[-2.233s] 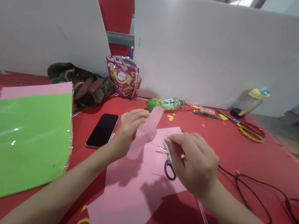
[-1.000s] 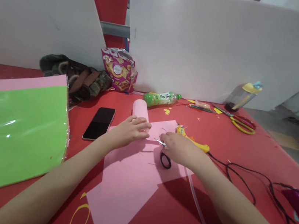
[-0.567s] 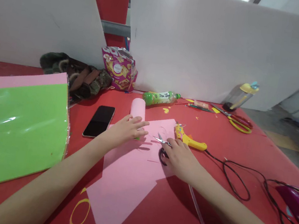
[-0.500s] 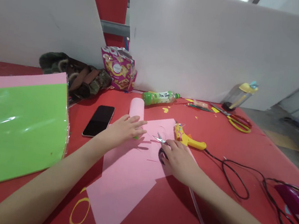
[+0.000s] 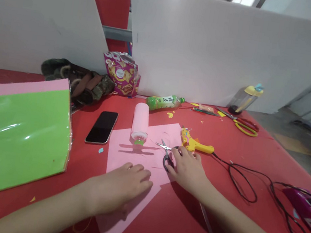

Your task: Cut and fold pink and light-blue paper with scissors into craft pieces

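Observation:
My right hand (image 5: 187,169) holds small scissors with black handles (image 5: 167,162); their blades are spread and point left above the pink paper (image 5: 121,162). Over the lower part of that paper is my left hand (image 5: 128,186), empty, with its fingers loosely apart and slightly bent. Ahead of it, a bottle wrapped in pink paper (image 5: 141,120) lies with its green cap toward me, on the sheet's upper edge. Curved and straight lines show on the sheet near the blades. Part of the sheet is hidden under my left hand.
A yellow glue gun (image 5: 196,143) with a black cord lies right of the paper. Left are a phone (image 5: 102,127) and a green paper pack (image 5: 27,137). Behind lie a green-labelled bottle (image 5: 165,103), a snack bag (image 5: 122,74) and larger scissors (image 5: 245,126).
My left hand has moved back toward me from the pink-wrapped bottle, which now shows fully with its green cap. My right hand stays nearly in place with the scissors, whose blades look wider apart.

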Motion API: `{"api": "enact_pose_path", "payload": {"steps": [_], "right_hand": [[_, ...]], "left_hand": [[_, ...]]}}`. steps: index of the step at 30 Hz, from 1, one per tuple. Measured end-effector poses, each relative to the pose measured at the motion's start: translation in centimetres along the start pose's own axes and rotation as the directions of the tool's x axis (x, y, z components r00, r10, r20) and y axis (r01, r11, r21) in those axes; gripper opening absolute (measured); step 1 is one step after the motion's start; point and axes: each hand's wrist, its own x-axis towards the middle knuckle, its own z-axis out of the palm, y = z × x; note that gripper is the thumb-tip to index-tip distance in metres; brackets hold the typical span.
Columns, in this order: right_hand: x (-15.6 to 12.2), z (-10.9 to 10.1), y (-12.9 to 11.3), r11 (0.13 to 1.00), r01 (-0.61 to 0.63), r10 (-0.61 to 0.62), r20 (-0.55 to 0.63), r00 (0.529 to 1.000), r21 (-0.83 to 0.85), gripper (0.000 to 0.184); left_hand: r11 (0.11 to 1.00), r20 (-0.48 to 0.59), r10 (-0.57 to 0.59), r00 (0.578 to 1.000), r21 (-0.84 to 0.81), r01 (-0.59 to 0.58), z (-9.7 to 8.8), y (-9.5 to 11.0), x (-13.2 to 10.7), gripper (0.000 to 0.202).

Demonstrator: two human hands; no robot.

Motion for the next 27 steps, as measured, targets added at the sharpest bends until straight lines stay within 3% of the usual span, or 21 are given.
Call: {"api": "enact_pose_path", "payload": {"steps": [3,7,12,16,21,27], "right_hand": [[0.1,-0.1,0.7,0.999,-0.047,0.048,0.033,0.998,-0.023,0.031],[0.7,0.0,2.2,0.995,-0.097,0.099,0.076,0.992,-0.032,0.036],[1.2,0.4,3.1,0.995,-0.086,0.088,0.044,0.995,-0.040,0.029],[1.1,0.4,2.7,0.997,-0.073,0.074,0.062,0.995,-0.019,0.023],[0.8,0.7,2.1,0.998,-0.054,0.052,0.063,0.997,0.028,0.020],[0.9,1.1,1.8,0.999,0.002,-0.003,0.044,0.999,0.033,0.019]], "left_hand": [[0.998,0.121,-0.023,0.992,0.059,0.016,0.8,0.3,0.6,0.046],[0.997,0.102,-0.038,0.994,0.070,0.031,1.1,0.2,1.6,0.045],[0.998,-0.021,-0.054,0.998,-0.015,0.054,2.0,0.0,2.1,0.040],[0.992,-0.119,-0.118,0.986,0.033,0.123,3.5,0.1,2.8,0.044],[0.953,-0.264,-0.224,0.938,0.143,0.267,5.5,0.3,3.7,0.029],[0.941,-0.477,-0.168,0.863,0.183,0.284,5.8,-0.4,3.5,0.020]]}}
